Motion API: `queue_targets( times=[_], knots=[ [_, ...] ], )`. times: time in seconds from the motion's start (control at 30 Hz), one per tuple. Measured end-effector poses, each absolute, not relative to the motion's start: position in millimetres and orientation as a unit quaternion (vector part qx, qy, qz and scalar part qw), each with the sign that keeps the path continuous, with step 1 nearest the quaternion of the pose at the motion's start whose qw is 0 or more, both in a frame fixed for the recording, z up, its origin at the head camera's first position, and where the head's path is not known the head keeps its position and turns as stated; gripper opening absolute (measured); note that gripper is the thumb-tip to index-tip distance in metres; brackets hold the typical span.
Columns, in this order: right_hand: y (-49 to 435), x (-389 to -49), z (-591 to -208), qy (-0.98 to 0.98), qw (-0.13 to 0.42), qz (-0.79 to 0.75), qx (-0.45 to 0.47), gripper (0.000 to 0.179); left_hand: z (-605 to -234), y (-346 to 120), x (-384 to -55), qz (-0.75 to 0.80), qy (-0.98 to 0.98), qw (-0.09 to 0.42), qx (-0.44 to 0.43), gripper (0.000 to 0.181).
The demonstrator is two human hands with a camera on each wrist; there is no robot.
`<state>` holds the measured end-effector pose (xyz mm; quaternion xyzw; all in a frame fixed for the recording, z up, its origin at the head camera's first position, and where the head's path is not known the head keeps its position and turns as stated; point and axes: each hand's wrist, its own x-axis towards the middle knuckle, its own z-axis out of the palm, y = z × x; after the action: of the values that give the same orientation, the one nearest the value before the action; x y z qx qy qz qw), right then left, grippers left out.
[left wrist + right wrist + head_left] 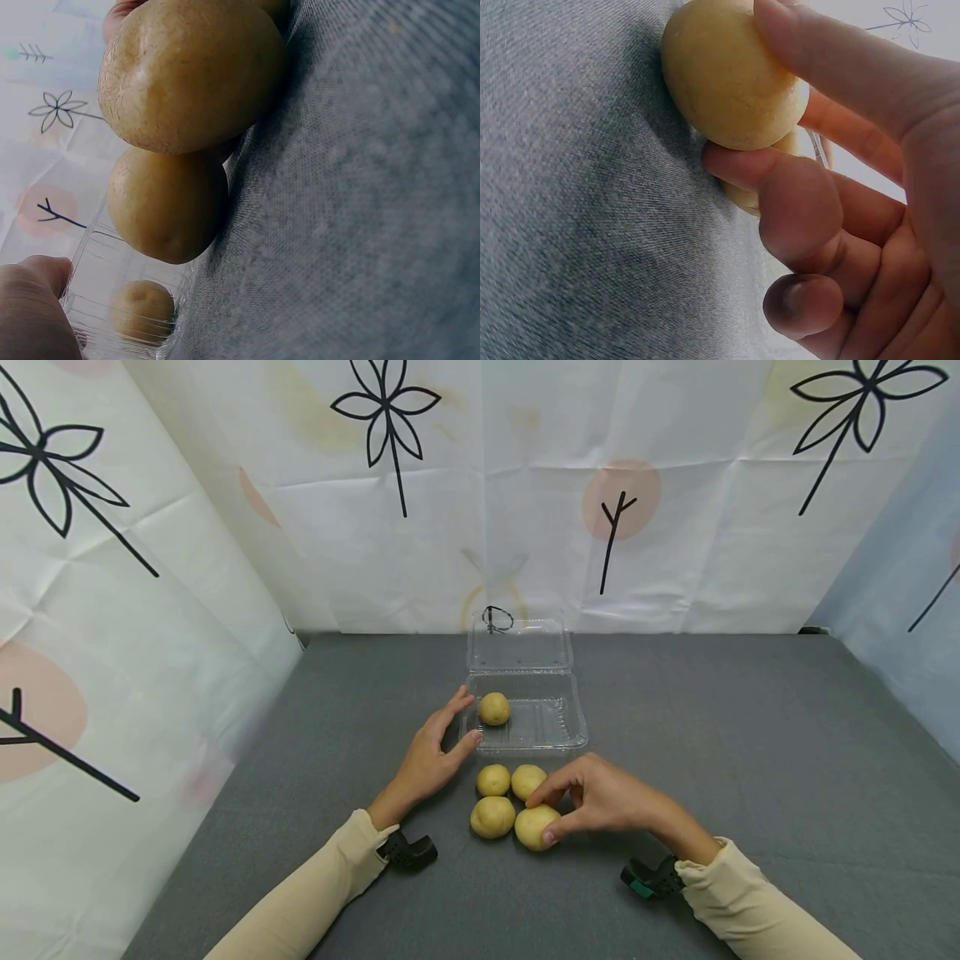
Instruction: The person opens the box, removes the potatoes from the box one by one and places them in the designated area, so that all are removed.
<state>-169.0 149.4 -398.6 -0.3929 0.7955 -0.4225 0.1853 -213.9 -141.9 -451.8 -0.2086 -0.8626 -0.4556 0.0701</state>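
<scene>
Four round yellow potatoes stand in a two-by-two cluster on the grey table. My right hand (pixel 603 797) pinches the near right potato (pixel 534 828) between thumb and fingers; in the right wrist view that potato (pixel 731 75) appears close to the cloth. Beside it are the near left potato (pixel 492 817), the far left potato (pixel 492 780) and the partly covered far right potato (pixel 527 779). Behind them lies a clear plastic box (pixel 555 745) with its lid raised, holding one potato (pixel 494 709) at its left. My left hand (pixel 431 756) rests at the box's left edge, fingers extended.
Grey cloth (pixel 735 735) covers the table. A white printed curtain (pixel 525 543) stands right behind the box's lid (pixel 517 647), with more curtain along both sides. Each wrist wears a black camera mount, such as the left mount (pixel 408 852).
</scene>
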Motion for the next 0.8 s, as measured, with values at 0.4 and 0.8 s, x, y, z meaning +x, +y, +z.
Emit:
queue_targets(
  times=[0.4, 0.8],
  knots=[
    [148.5, -168.6, -398.4, 0.796, 0.19, -0.426, -0.386, 0.038, -451.5, -142.4, -213.1, -0.457, -0.862, 0.068, -0.21, 0.061],
    [153.2, -167.4, -392.5, 0.794, 0.213, -0.408, -0.397, 0.041, -452.3, -142.6, -212.5, -0.457, -0.862, 0.069, -0.209, 0.061]
  ],
)
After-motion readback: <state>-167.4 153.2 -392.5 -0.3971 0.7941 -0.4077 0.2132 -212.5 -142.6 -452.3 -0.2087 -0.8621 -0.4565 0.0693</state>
